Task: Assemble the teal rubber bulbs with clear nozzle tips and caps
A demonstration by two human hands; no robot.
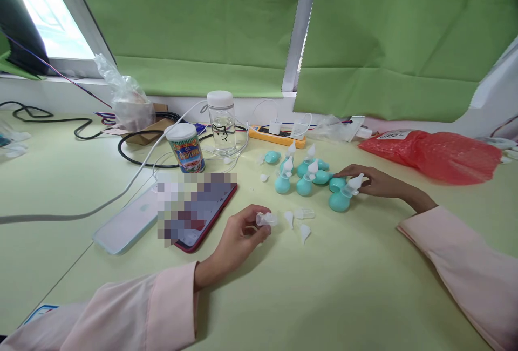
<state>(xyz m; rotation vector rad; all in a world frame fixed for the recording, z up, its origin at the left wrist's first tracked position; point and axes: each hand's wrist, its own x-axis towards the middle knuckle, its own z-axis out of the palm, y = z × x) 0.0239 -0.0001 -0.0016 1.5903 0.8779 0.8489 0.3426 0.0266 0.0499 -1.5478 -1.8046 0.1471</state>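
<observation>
Between the thumb and fingers of my left hand [240, 232] is a short clear plastic tube [267, 219], held just above the table. Beside it lie a second clear tube [304, 213] and two small white cone tips [305, 233]. My right hand [378, 181] reaches in from the right, fingers stretched over a loose teal rubber bulb [337, 184]; its thumb is partly hidden. In front of it an assembled bulb aspirator [340, 201], teal with a white tip, leans right. Several similar aspirators [305, 186] stand upright to the left, among loose teal bulbs [322, 177].
Left of my left hand lie a red-cased phone [220, 205] and a pale-cased phone [125, 227]. Behind them stand a printed can [188, 151] and a clear bottle [222, 129]. An orange power strip [279, 137] and a red plastic bag [433, 156] lie at the back.
</observation>
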